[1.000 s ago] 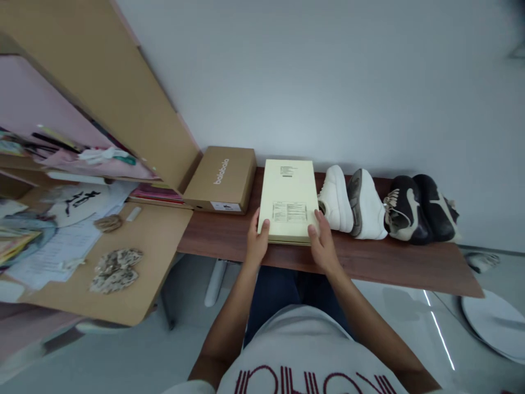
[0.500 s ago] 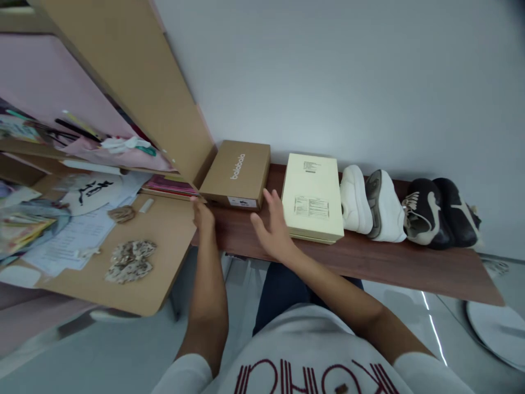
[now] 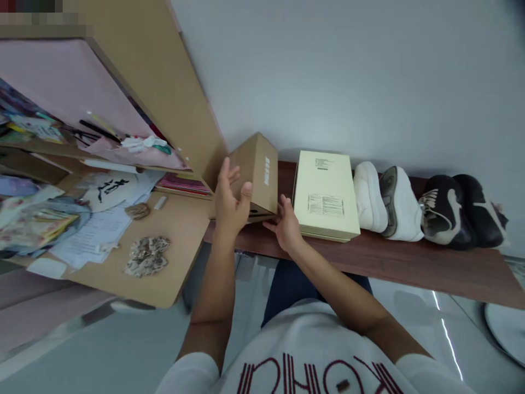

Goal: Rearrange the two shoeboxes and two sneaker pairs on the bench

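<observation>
A brown cardboard shoebox [image 3: 266, 172] is tipped up on the dark wooden bench [image 3: 394, 262], so a side with white lettering faces up and right. My left hand [image 3: 230, 205] is against its left face, fingers spread and thumb raised. At the box's lower right corner, my right hand [image 3: 287, 225] has its fingertips on the near edge, part of them under it. Immediately right of that hand lies a closed pale yellow shoebox [image 3: 324, 191]. Whether the brown box's lid is loose cannot be made out.
White shoes [image 3: 371, 197] and black shoes [image 3: 445, 210] stand in a row farther right. A desk [image 3: 180, 257] with papers, a white cap [image 3: 110, 191] and a patterned scrunchie [image 3: 147, 256] is at left. A tall wooden panel [image 3: 184, 98] rises beside the brown box.
The brown shoebox has gone from lying flat to tipped on edge. My left hand has moved up along its left face; my right hand has come to its lower right corner.
</observation>
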Demonstrator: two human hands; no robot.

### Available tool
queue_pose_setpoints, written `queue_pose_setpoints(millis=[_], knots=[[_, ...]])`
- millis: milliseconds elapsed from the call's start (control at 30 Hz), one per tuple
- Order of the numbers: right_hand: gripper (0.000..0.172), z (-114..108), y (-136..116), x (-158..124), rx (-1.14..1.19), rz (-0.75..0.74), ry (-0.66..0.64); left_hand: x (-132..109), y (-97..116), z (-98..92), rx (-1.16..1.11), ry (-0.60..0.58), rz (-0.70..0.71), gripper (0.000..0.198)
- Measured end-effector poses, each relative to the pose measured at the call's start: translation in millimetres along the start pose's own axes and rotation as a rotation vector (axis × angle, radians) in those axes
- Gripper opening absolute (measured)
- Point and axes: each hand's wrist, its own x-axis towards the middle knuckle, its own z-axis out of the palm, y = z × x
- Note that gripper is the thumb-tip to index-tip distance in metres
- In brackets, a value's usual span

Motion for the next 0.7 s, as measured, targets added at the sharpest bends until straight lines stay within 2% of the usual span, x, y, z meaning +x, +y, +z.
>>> queue_pose_setpoints(millis=[67,133,233,300,333,400,467,600,700], knots=[[0.085,-5.8,-4.4,-10.7,-0.109,-0.107,0.011,-14.3,1.9,4.0,0.056,-0.039,-0.002,0.066],[0.088,-9.4,-5.4,-17.7,-0.323,-0.187,0.033,-32.6,-9.0,3.1,0.181,0.003,-0.1,0.06],[0.088,-12.4,-0.9,-23.8,-0.573,-0.273,0.023,-58.2,-41.6,-2.3,0.265,0.207,-0.405,0.063],[0.091,-13.0,4.2,-23.9,-0.67,-0.321,-0.017,-66.5,-63.1,-2.7,0.159,0.257,-0.613,0.067],[0.092,-12.6,6.8,-21.7,-0.704,-0.341,-0.03,-66.7,-71.6,-0.9,0.094,0.252,-0.674,0.067],[0.093,-9.8,11.6,-11.1,-0.747,-0.376,-0.03,-59.4,-84.0,6.1,-0.002,0.234,-0.702,0.062],[0.091,-4.4,15.4,6.2,-0.757,-0.423,0.003,-44.9,-92.2,15.7,-0.047,0.243,-0.663,0.059],[0.082,9.7,18.5,42.4,-0.759,-0.481,0.063,-14.3,-107.6,32.8,-0.132,0.3,-0.651,0.057],[0.077,17.4,16.4,58.7,-0.786,-0.477,0.081,0.2,-121.3,40.8,-0.198,0.338,-0.665,0.056]])
